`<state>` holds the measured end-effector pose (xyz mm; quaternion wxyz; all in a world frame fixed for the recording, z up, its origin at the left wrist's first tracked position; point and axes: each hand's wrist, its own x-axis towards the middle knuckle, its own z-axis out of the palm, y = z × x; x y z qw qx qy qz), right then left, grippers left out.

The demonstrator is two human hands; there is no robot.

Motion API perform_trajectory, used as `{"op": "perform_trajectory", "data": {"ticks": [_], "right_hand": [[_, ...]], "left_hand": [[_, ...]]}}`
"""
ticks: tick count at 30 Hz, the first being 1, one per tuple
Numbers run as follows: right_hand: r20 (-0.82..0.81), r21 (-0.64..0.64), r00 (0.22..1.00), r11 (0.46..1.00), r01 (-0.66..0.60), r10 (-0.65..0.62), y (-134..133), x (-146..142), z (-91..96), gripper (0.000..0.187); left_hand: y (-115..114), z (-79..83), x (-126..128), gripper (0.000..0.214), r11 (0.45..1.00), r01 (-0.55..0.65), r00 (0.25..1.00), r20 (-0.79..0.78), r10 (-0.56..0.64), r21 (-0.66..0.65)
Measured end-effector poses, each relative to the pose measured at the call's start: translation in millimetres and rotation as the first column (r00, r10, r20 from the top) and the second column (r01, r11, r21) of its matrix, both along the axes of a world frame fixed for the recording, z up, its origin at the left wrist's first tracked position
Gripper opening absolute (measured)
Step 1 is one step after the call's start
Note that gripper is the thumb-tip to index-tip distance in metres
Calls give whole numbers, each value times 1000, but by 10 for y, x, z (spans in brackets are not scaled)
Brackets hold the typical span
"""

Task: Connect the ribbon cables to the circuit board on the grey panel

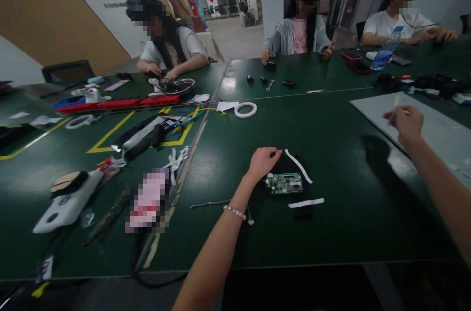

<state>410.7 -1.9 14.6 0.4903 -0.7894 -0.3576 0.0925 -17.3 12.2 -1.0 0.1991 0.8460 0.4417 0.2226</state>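
My left hand point(263, 162) is closed, its fingers curled just above a green circuit board point(284, 183) on the table. Whether anything sits in those fingers is hidden. Close to its fingertips runs a white strip point(297, 166), slanting past the board's upper right. A second white strip point(306, 203) lies below the board, over a dark piece. Off to the right, my right hand point(407, 122) is raised in a pinch over a white board. Something small and pale, blurred, shows at its fingertips. A dark cable point(209, 203) passes beneath my left forearm.
A roll of white tape point(245, 109) lies beyond my left hand. The whiteboard point(437, 129) covers the right side. At left are a white device point(68, 201), a black pouch point(143, 137) and a red strip point(121, 103). A water bottle point(387, 48) stands far right. Several people sit opposite.
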Motion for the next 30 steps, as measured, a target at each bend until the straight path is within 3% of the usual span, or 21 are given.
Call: {"op": "perform_trajectory", "data": {"ticks": [2, 5, 6, 8, 10, 11, 12, 14, 17, 19, 21, 23, 25, 27, 30], "right_hand": [[-71, 2, 969, 972, -236, 236, -26, -482, 95, 31], [-141, -7, 804, 812, -584, 578, -98, -1364, 279, 28], [-152, 1, 717, 725, -688, 681, -131, -1670, 350, 28], [-142, 50, 443, 454, -890, 885, -201, -2238, 480, 29], [-121, 76, 253, 263, -962, 960, -259, -2683, 552, 34], [-114, 72, 196, 205, -976, 974, -277, -2845, 553, 39], [-94, 39, 179, 183, -982, 979, -285, -2967, 528, 45], [-17, -91, 233, 231, -969, 972, -275, -3107, 416, 59], [178, -262, 401, 436, -861, 899, -238, -3162, 194, 67], [297, -275, 460, 536, -798, 837, -241, -3158, 100, 68], [377, -271, 461, 572, -774, 803, -279, -3124, 87, 70], [401, -288, 449, 575, -766, 799, -334, -3022, 144, 71], [366, -301, 472, 582, -755, 802, -370, -2795, 225, 72], [294, -289, 548, 620, -730, 783, -356, -2406, 270, 70], [383, -259, 693, 791, -555, 611, -259, -1545, 174, 62]], "left_hand": [[-1, -2, 7, 44, 1000, 0, 1000, 0, 0, 6], [3, -10, 17, 44, 1000, -5, 1000, -22, 5, 4], [5, -17, 19, 43, 1000, -9, 999, -31, 9, 4], [12, -38, 13, 37, 1000, -29, 999, -38, 29, 7], [17, -70, -6, 22, 999, -53, 998, -32, 54, 9], [18, -88, -19, 15, 998, -59, 998, -28, 59, 9], [19, -107, -32, 10, 998, -59, 998, -28, 59, 8], [22, -144, -52, 9, 999, -54, 998, -40, 54, 4], [35, -184, -54, 17, 999, -48, 997, -54, 48, -2], [46, -190, -43, 19, 999, -32, 998, -53, 32, -6], [53, -176, -29, 19, 1000, -3, 999, -46, 2, -10], [54, -148, -16, 20, 1000, 23, 999, -34, -23, -13], [49, -119, 0, 26, 1000, 20, 999, -34, -20, -4], [41, -98, 19, 35, 1000, 2, 999, -48, -1, 20], [31, -87, 46, 41, 999, -23, 997, -72, 25, 39]]}}
